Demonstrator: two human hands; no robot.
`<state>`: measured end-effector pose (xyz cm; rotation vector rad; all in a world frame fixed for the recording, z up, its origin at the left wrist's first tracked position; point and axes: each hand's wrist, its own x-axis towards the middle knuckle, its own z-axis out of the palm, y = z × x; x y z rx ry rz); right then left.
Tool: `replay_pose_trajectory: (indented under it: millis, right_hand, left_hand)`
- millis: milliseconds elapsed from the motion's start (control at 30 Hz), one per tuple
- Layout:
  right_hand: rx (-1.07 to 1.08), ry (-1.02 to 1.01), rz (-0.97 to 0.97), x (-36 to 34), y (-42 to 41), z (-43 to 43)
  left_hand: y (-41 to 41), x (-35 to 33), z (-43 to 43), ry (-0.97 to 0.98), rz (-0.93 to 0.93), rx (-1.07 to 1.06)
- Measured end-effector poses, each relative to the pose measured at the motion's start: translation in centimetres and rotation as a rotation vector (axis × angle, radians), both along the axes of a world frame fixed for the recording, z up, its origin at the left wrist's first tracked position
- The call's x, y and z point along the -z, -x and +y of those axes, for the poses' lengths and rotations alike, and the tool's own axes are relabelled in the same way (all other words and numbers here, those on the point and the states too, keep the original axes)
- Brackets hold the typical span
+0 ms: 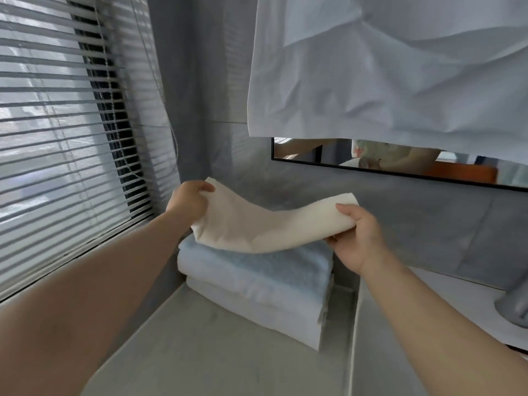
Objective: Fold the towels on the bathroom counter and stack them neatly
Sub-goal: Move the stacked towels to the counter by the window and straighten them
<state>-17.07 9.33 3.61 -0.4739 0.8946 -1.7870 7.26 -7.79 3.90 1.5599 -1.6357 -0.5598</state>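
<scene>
While two folded pale-blue terry towels (257,278) lie stacked on the grey counter (200,352), left hand (187,200) and right hand (357,238) each pinch one folded cream towel (265,224) just above them.

Single head-worn wide-angle view, facing forward and down.
The camera looks from above along both forearms to the tabletop (217,352), close to it. Window blinds (57,132) fill the left side, a mirror (400,164) the upper right; straight lines bow near the edges.
</scene>
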Motion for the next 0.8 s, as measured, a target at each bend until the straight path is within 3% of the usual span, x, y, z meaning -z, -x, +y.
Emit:
replay_pose_trajectory:
  millis: [267, 533, 633, 800]
  right_hand:
    - [0.020, -0.022, 0.082, 4.1, 0.5, -3.5]
    - [-0.027, -0.386, 0.114, 9.5, 1.5, -3.0]
    - [-0.060, -0.446, 0.176, 9.4, 1.8, -3.3]
    - [0.105, -0.386, 0.376, 9.6, 1.4, -3.6]
  left_hand:
    - [-0.4, 2.4, -5.4, -0.024, 0.094, -0.031]
    - [-0.6, 6.4, -6.3, -0.062, -0.124, -0.033]
    - [-0.8, 6.7, -6.3, -0.081, -0.223, -0.045]
    - [0.0, 6.9, -4.9, -0.049, -0.606, -0.062]
